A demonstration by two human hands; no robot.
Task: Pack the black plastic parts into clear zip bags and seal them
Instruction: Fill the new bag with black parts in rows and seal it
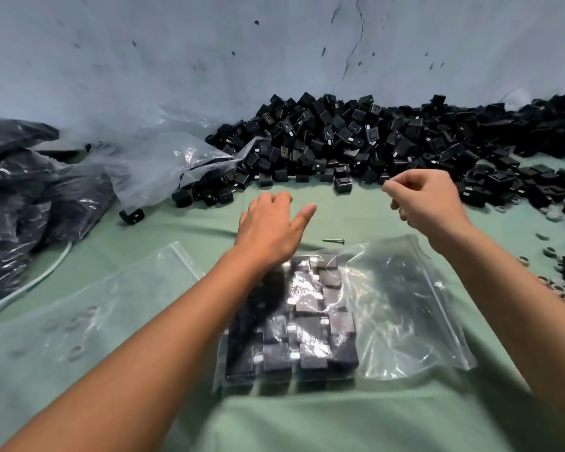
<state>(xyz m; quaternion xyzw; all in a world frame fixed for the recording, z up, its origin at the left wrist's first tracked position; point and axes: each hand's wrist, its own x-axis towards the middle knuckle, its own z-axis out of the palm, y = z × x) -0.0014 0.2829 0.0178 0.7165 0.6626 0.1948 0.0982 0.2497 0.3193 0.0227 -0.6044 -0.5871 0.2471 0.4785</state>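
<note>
A clear zip bag (402, 308) lies on the green cloth in front of me, its left half filled with rows of black plastic parts (307, 324). An empty clear zip bag (88, 308) lies flat to its left. A large heap of loose black parts (356, 138) runs along the wall at the back. My left hand (268, 226) hovers above the cloth just beyond the filled bag, fingers relaxed and holding nothing. My right hand (428, 203) is raised to the right of it, fingers loosely curled and holding nothing.
Filled bags of black parts (23, 197) are stacked at the left under loose clear plastic sheeting (163, 158). A small screw (333, 240) lies on the cloth between my hands. Small grey rings (558, 285) are scattered at the right edge. A white cable (36, 282) curves at the left.
</note>
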